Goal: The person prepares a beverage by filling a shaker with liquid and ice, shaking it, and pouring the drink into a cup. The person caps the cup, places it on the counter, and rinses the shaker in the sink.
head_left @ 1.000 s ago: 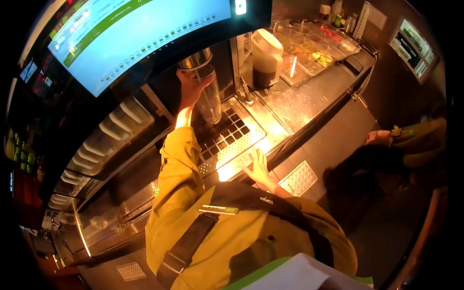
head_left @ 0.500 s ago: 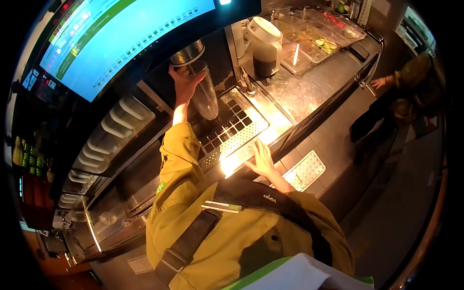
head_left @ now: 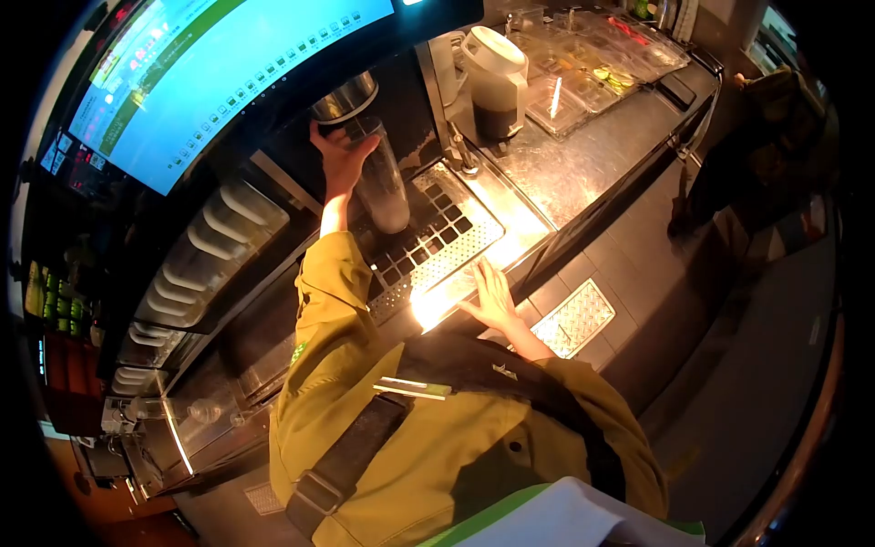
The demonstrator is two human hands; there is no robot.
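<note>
My left hand [head_left: 342,162] is wrapped round the upper part of a tall clear cup [head_left: 381,187], just under a round metal dispenser [head_left: 346,98]. The cup tilts a little, and something pale shows in its lower end. Below and beside it lies a metal drip tray with a square grid [head_left: 428,242]. My right hand [head_left: 492,296] rests with its fingers spread at the brightly lit front edge of the counter, holding nothing.
A white-lidded pitcher [head_left: 497,82] stands behind the tray, near lidded ingredient containers [head_left: 583,77]. A lit screen [head_left: 228,82] hangs at upper left above stacked white lids or cups [head_left: 200,251]. Another person [head_left: 770,137] is at the far right.
Pale contents now show in the cup's lower end, which looked clear before. The other person has moved up and away at the right. The view has shifted slightly; both my hands keep their places.
</note>
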